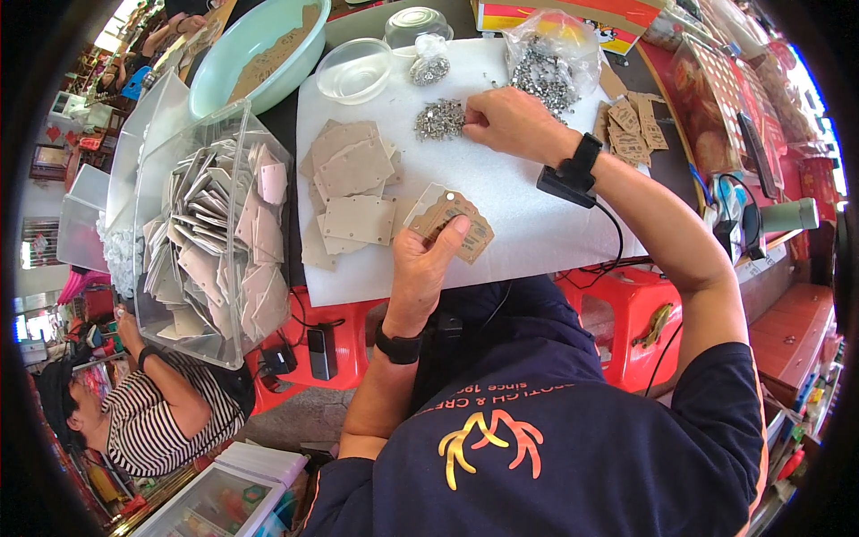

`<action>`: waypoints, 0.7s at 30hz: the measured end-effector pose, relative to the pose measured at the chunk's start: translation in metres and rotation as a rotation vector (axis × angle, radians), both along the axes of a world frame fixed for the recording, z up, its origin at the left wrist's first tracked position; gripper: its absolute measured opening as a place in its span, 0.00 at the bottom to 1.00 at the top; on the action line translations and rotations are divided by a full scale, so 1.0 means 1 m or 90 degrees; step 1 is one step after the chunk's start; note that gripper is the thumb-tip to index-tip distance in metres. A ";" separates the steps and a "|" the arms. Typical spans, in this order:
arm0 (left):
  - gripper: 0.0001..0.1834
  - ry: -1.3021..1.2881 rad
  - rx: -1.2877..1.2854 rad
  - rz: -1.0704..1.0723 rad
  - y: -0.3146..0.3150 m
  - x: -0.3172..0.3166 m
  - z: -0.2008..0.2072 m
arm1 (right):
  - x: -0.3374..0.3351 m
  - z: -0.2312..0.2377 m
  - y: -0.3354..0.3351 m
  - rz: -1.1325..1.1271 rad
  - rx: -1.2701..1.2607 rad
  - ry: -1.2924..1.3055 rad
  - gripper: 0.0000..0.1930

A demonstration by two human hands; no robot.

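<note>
In the head view, your left hand (425, 259) is closed on a few brown cardboard cards with scalloped edges (467, 240), the thumb pressed flat across the top one. They are held over the near part of a white foam sheet (519, 219).

Your right hand (488, 121) is at the right edge of a loose heap of small silver metal pieces (437, 120). Its fingers bend in toward the thumb; how nearly the tips meet, and whether they grip a piece, I cannot tell.

Left of your left hand, overlapping grey-beige rectangular cards (353, 170) lie on the sheet, and beyond them is a clear plastic bin (228, 356) filled with similar cards. A clear plastic bag of silver pieces (555, 58) sits past your right hand, and more brown printed cardboard cards (633, 127) lie to the right of your right wrist.
</note>
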State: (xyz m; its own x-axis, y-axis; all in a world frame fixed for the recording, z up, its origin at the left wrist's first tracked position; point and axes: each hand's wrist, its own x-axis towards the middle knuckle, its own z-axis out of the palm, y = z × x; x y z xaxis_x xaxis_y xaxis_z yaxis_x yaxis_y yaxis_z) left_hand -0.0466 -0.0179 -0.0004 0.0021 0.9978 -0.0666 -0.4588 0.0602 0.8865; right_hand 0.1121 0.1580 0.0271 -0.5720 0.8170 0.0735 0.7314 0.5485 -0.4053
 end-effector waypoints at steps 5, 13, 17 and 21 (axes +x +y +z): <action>0.09 0.009 -0.001 0.002 0.000 -0.001 -0.001 | -0.003 -0.006 0.003 -0.011 -0.006 0.015 0.10; 0.09 0.003 -0.003 0.002 0.000 0.001 0.001 | 0.002 -0.013 0.003 -0.022 -0.022 0.038 0.10; 0.10 -0.003 -0.004 0.004 0.000 0.002 0.001 | 0.004 -0.008 -0.001 -0.039 0.000 0.009 0.10; 0.10 -0.013 -0.008 0.004 0.000 0.000 -0.002 | 0.022 0.006 -0.003 -0.002 -0.063 0.008 0.10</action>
